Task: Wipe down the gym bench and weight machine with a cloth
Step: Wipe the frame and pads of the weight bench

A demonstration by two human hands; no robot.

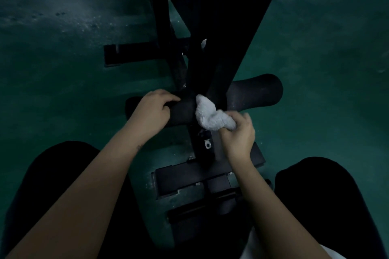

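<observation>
At frame centre the left hand (154,109) grips the roller (181,113), lying left-right, while the right hand (236,132) bunches the cloth (210,114) against its inner end.

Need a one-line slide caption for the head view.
Left hand grips the black foam roller while the right hand holds a white cloth against it.
</observation>
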